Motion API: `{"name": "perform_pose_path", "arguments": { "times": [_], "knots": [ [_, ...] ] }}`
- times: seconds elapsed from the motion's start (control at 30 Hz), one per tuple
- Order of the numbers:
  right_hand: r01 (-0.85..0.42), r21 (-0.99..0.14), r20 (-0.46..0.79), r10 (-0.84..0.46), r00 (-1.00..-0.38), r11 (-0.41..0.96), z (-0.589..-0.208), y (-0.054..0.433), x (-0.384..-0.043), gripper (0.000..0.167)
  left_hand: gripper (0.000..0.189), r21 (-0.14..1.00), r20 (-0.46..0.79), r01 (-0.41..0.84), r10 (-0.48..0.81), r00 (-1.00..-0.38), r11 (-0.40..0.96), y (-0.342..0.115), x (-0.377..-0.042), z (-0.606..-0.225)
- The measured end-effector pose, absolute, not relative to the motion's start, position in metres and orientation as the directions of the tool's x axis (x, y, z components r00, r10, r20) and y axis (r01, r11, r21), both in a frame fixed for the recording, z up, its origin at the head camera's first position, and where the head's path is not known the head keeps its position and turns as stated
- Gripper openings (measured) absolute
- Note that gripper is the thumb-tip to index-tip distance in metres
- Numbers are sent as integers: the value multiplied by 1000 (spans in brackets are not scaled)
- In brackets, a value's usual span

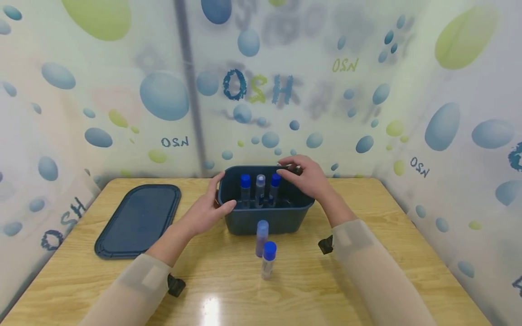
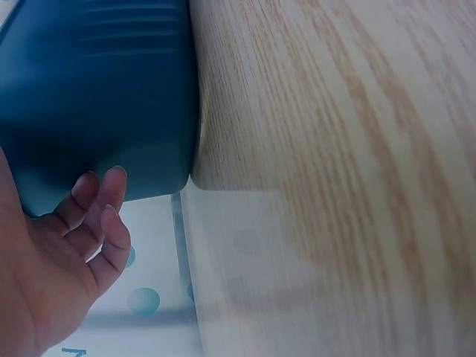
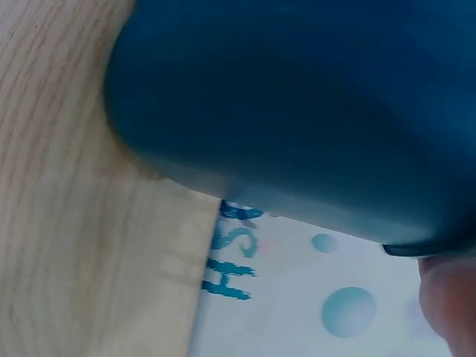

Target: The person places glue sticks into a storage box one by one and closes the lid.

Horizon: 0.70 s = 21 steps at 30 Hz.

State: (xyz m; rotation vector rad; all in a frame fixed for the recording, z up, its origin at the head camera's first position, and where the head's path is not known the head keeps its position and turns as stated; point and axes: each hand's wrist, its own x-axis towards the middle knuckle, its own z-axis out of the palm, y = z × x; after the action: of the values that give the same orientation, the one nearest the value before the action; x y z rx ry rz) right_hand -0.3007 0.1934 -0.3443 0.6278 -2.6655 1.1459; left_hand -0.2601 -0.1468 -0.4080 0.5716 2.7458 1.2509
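A dark blue plastic bin [image 1: 267, 222] stands near the table's back edge. My left hand [image 1: 205, 208] holds its left end, thumb over the rim; in the left wrist view the left hand's fingers [image 2: 108, 216] bend against the outer wall. At the back right, my right hand [image 1: 306, 176] grips the rim, thumb on the inner side beside a blue cap. In the right wrist view one finger [image 3: 448, 301] shows outside, under the rim. Inside the bin stand a blue-capped tube [image 1: 245, 190], a pale-capped tube [image 1: 260, 190] and another blue-capped tube [image 1: 273, 192].
Before the bin, a translucent bluish tube [image 1: 262, 240] and a clear blue-capped tube [image 1: 268, 260] stand on the wooden table [image 1: 228, 280]. A dark blue lid [image 1: 138, 222] lies flat at the left. Patterned curtains [image 1: 277, 122] hang close behind and at both sides.
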Motion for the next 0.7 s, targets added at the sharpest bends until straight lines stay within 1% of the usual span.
{"name": "perform_pose_path", "arguments": {
  "times": [0.13, 0.23, 0.5, 0.7],
  "knots": [
    [-491, -650, 375, -317, -871, 580, -337, 196, -289, 34, 100, 742, 86, 303, 363, -928, 599, -146, -260, -407],
    [-516, -654, 387, -342, -856, 553, -333, 199, -277, 33, 100, 740, 85, 302, 361, -928, 602, -147, -259, -406],
    [-506, -658, 339, -380, -861, 558, -333, 206, -241, 31, 100, 736, 82, 302, 362, -928, 606, -147, -259, -405],
    [-526, -653, 328, -422, -845, 546, -337, 210, -218, 25, 99, 739, 86, 303, 362, -928, 602, -147, -258, -407]
  ]
}}
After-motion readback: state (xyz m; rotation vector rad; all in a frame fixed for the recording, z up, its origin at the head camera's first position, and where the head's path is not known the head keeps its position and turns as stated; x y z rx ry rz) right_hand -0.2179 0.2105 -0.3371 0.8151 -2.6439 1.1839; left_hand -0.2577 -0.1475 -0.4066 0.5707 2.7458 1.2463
